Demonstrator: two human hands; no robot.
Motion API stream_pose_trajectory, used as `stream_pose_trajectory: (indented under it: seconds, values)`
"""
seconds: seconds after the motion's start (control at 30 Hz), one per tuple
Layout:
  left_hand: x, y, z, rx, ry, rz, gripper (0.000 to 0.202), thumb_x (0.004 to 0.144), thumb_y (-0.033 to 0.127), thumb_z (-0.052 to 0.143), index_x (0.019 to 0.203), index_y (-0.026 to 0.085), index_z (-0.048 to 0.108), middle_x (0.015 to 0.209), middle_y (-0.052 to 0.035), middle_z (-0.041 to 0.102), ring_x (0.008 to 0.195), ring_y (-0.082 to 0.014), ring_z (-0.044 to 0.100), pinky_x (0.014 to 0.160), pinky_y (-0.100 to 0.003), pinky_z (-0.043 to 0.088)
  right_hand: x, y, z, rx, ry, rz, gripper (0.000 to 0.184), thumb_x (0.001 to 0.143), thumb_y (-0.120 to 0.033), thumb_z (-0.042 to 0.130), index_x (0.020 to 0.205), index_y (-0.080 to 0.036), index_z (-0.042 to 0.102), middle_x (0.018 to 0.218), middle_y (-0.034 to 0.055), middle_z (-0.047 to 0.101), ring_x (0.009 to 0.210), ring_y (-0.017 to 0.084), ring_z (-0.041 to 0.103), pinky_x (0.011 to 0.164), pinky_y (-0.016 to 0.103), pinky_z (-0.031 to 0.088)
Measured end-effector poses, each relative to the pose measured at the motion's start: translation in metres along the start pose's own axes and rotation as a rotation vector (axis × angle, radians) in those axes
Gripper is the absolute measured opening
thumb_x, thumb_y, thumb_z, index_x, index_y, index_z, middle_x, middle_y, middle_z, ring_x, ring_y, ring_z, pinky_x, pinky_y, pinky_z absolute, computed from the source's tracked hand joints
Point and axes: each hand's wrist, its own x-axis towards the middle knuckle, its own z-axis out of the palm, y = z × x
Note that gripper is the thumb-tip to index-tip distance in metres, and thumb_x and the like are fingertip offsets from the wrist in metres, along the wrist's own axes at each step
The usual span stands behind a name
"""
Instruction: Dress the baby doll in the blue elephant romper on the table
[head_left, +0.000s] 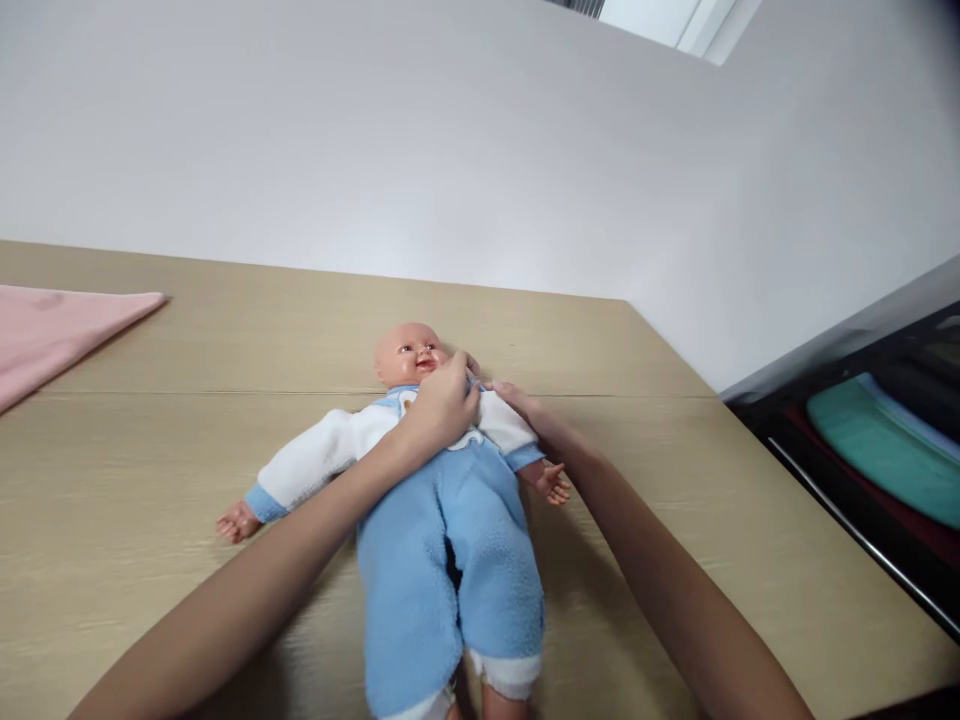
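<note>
A baby doll (442,520) lies on its back on a wooden table (150,470), head toward the wall. It wears a blue fleece romper with white sleeves. My left hand (442,405) rests on the doll's chest near the neck, its fingers closed in a pinch on the romper's collar. My right hand (517,400) lies on the doll's shoulder beside it, fingertips at the same collar spot; its fingers are mostly hidden.
A pink cloth (52,330) lies at the table's far left. A white wall (450,150) stands behind the table. To the right is a dark shelf (840,480) holding folded teal fabric (885,450).
</note>
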Motion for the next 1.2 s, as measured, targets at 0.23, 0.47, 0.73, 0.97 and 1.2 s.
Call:
stream_pose_trajectory:
  seconds: [0.23, 0.47, 0.73, 0.97, 1.2]
  values:
    - [-0.008, -0.005, 0.002, 0.12, 0.01, 0.044, 0.027, 0.093, 0.002, 0.045, 0.109, 0.019, 0.057, 0.118, -0.0173, 0.07, 0.103, -0.0307, 0.068, 0.088, -0.043, 0.052, -0.038, -0.029, -0.056, -0.615, -0.352, -0.156, 0.07, 0.087, -0.027, 0.075, 0.155, -0.032, 0.059, 0.128, 0.0027, 0.079, 0.103, 0.027, 0.075, 0.088, 0.035, 0.06]
    - [-0.013, -0.001, -0.001, 0.16, 0.003, 0.069, 0.017, 0.104, 0.014, 0.049, 0.118, 0.017, 0.057, 0.114, -0.0161, 0.069, 0.104, -0.0311, 0.068, 0.091, -0.043, 0.053, -0.039, -0.028, -0.07, -0.831, -0.322, -0.221, 0.065, 0.09, -0.032, 0.075, 0.153, -0.033, 0.062, 0.123, 0.0035, 0.081, 0.096, 0.03, 0.076, 0.079, 0.034, 0.055]
    - [-0.042, 0.002, -0.02, 0.211, 0.074, 0.201, 0.027, 0.111, 0.036, 0.053, 0.122, 0.014, 0.065, 0.13, -0.0174, 0.065, 0.128, -0.0371, 0.055, 0.116, -0.056, 0.046, -0.038, 0.001, -0.068, -0.837, -0.255, -0.221, 0.064, 0.098, -0.049, 0.07, 0.158, -0.027, 0.057, 0.153, 0.0105, 0.068, 0.13, 0.038, 0.07, 0.109, 0.051, 0.056]
    - [-0.099, -0.013, -0.042, 0.139, 0.305, 0.062, 0.024, 0.111, 0.033, 0.054, 0.13, 0.021, 0.063, 0.133, -0.0114, 0.066, 0.126, -0.0322, 0.058, 0.111, -0.051, 0.047, -0.049, 0.025, -0.058, -0.829, -0.045, -0.288, 0.055, 0.102, -0.048, 0.067, 0.152, -0.027, 0.059, 0.147, 0.0118, 0.069, 0.133, 0.035, 0.066, 0.112, 0.053, 0.055]
    - [-0.175, -0.037, -0.039, -0.124, 0.288, -0.331, 0.037, 0.108, 0.054, 0.051, 0.12, 0.021, 0.062, 0.119, -0.0112, 0.068, 0.112, -0.0323, 0.064, 0.103, -0.052, 0.048, -0.085, 0.005, 0.0, -0.715, 0.213, -0.534, 0.025, 0.108, -0.031, 0.059, 0.128, -0.026, 0.072, 0.133, 0.0116, 0.07, 0.127, 0.031, 0.062, 0.115, 0.052, 0.047]
